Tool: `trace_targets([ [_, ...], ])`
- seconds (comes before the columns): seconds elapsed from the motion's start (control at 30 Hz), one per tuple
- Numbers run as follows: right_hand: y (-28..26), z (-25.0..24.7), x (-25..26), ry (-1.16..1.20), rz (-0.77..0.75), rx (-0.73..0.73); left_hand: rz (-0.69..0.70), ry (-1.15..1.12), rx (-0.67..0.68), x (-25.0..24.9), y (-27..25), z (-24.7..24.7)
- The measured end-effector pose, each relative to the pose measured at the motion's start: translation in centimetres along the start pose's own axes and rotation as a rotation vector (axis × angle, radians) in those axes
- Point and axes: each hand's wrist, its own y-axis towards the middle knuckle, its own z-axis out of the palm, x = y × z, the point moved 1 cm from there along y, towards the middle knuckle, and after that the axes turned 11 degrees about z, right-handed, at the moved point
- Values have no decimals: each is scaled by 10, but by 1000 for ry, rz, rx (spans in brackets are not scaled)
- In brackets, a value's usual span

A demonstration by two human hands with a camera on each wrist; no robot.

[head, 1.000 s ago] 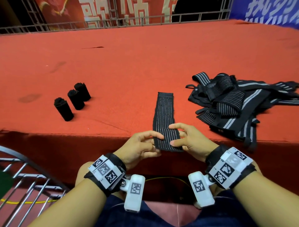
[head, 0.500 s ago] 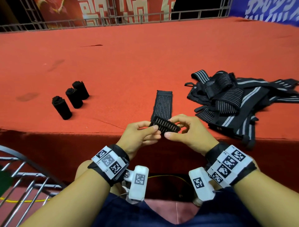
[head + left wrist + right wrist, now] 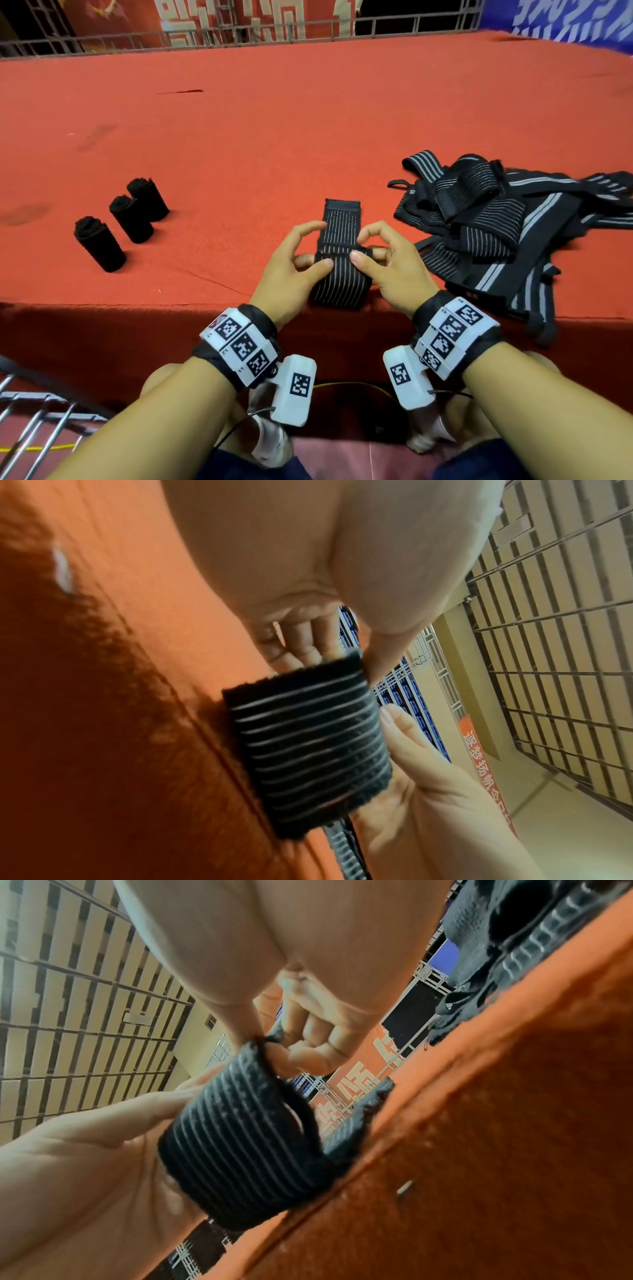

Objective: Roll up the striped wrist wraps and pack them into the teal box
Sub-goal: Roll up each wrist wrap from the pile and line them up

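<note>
Both hands are on the wrap right at the near edge of the red tabletop (image 3: 308, 113). The left hand (image 3: 294, 270) and right hand (image 3: 394, 270) sit either side of a striped wrist wrap (image 3: 342, 226), each with its thumb pressed on top of the rolled part and its fingers curled in around the roll's ends, so both have hold of it. The roll (image 3: 340, 284) is only partly made: a fat, loose loop at the table edge, hollow through the middle in the right wrist view (image 3: 246, 1153).

Here is the relation that matters. The flat tail of the wrap runs straight away from the person, its long axis pointing forward across the tabletop, while the roll's own axis lies crosswise, left to right, between the two hands. Neither hand is nearer; they flank it evenly. So the roll looks set to travel forward, away from the body, eating up the tail.

Three finished rolls (image 3: 130, 219) stand well off to the left, and a heap of loose wraps (image 3: 496, 226) lies just beside the right hand. No teal box shows in any view. The loop looks slack, so I'd judge it needs tightening.
</note>
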Motion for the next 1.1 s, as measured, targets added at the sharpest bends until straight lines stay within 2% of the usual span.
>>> trace_targets([
  [0.1, 18, 2, -11, -64, -45, -52, 13, 74, 2, 16, 19, -1],
  [0.2, 27, 4, -24, 24, 24, -52, -9, 131, -12, 32, 32, 0],
  [0.4, 32, 3, -42, 155, 129, 10, -138, -144, -61, 52, 33, -4],
  [0.5, 34, 4, -43, 113, 97, 30, -138, -179, -42, 54, 33, -7],
  [0.8, 37, 4, -41, 27, 71, 107, -65, -89, 72, 61, 37, -11],
  [0.97, 32, 5, -40, 106, 53, 76, -98, -93, 16, 63, 36, -10],
  [1.1, 29, 4, -41, 35, -19, 110, -128, -126, 8, 59, 34, -7],
])
